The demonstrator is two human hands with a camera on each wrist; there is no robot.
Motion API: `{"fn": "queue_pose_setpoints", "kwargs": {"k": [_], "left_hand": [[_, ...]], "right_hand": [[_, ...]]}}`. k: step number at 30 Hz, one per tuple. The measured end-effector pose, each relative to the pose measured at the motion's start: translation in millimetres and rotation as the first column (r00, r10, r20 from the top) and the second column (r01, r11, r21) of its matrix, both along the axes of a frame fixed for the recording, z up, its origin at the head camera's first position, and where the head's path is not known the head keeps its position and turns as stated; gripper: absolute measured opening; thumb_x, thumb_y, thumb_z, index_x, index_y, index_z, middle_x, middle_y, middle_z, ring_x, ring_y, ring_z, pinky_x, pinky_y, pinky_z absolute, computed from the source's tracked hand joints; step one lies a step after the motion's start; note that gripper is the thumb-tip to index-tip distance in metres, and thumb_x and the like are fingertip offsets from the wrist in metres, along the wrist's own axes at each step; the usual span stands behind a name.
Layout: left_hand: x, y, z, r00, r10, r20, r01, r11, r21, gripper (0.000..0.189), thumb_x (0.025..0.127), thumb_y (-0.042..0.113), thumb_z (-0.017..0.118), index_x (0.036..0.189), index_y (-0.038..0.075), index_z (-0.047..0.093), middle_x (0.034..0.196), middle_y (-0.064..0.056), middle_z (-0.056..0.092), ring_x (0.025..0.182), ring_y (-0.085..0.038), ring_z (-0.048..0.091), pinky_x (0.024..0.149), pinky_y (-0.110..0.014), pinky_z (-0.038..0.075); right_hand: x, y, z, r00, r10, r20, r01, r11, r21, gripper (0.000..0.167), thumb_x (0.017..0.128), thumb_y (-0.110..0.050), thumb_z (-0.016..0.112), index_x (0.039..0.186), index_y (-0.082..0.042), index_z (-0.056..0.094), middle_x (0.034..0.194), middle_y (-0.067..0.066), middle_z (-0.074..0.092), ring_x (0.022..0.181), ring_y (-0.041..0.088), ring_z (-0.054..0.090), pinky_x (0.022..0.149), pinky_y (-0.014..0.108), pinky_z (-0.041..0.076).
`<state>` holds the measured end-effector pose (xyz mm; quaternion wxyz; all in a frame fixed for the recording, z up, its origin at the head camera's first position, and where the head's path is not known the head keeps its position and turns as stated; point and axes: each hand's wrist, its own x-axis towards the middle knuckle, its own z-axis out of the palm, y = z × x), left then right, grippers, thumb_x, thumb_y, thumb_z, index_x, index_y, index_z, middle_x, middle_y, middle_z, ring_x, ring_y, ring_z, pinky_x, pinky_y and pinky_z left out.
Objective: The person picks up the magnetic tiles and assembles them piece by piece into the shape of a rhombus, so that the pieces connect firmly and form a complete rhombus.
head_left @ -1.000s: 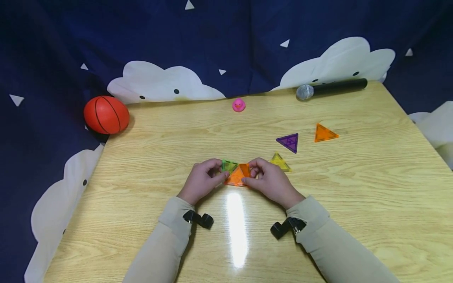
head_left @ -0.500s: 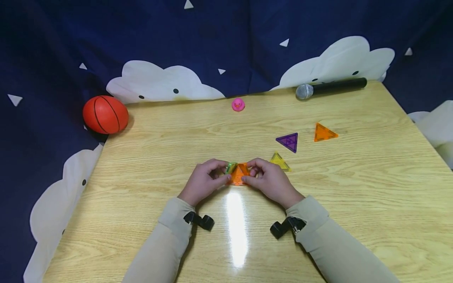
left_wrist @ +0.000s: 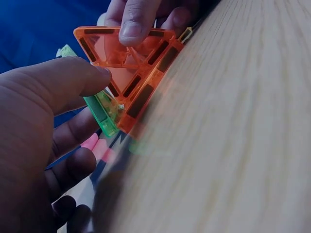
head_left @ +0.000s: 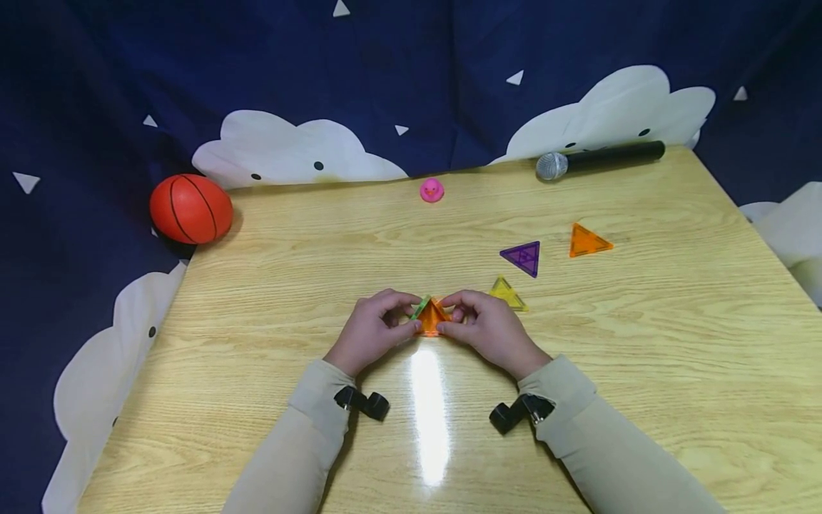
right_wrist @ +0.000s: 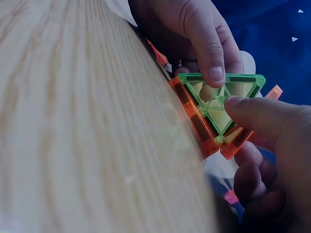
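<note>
Three see-through triangular magnetic tiles form a small tent between my hands. A green tile leans up on the left and an orange tile leans up on the right, their tops close together. A second orange tile lies under them on the table. My left hand pinches the green tile, thumb on its lower part and fingertips near its top. The leaning orange tile is pinched by my right hand. Beside that hand lies a yellow triangle tile; a purple one is farther back.
Another orange triangle tile lies to the right on the wooden table. Along the back are a red ball, a pink rubber duck and a microphone. A dark blue cloud-patterned curtain hangs behind.
The green tile has swung up from the left and the orange tile from the right, so their tops now come together. My left hand has shifted slightly right.
</note>
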<state>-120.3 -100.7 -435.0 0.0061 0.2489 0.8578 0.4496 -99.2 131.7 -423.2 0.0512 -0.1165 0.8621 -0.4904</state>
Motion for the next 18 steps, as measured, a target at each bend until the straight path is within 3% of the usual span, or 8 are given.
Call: {"fn": "queue_pose_setpoints", "kwargs": {"k": [5, 13, 18], "left_hand": [[0.9, 1.1, 1.6, 1.0, 0.013, 0.0, -0.013, 0.999, -0.032, 0.032, 0.086, 0.019, 0.08, 0.117, 0.019, 0.073, 0.094, 0.01, 0.067, 0.077, -0.009, 0.057, 0.077, -0.033, 0.042], [1.8, 1.6, 1.8, 1.0, 0.007, 0.014, -0.006, 1.0, -0.024, 0.032, 0.086, 0.019, 0.081, 0.117, 0.018, 0.073, 0.095, 0.009, 0.067, 0.076, -0.01, 0.056, 0.07, -0.03, 0.046], [2.3, 1.9, 2.3, 0.999, 0.012, 0.03, -0.011, 1.0, -0.027, 0.033, 0.086, 0.024, 0.081, 0.117, 0.02, 0.072, 0.108, 0.008, 0.068, 0.087, -0.012, 0.058, 0.079, -0.033, 0.047]], "right_hand": [[-0.5, -0.3, -0.1, 1.0, 0.007, -0.01, -0.007, 1.0, 0.011, 0.032, 0.084, -0.023, 0.084, 0.113, -0.017, 0.073, 0.085, -0.003, 0.063, 0.068, 0.016, 0.052, 0.059, 0.027, 0.043], [0.3, 0.1, -1.5, 1.0, 0.007, -0.016, -0.006, 1.0, 0.005, 0.032, 0.084, -0.022, 0.083, 0.114, -0.016, 0.073, 0.085, -0.003, 0.062, 0.07, 0.016, 0.052, 0.06, 0.027, 0.043], [0.6, 0.5, -0.5, 1.0, -0.006, -0.026, 0.005, 1.0, -0.001, 0.027, 0.085, -0.017, 0.082, 0.109, -0.014, 0.072, 0.087, -0.002, 0.062, 0.071, 0.016, 0.054, 0.061, 0.026, 0.045]]}}
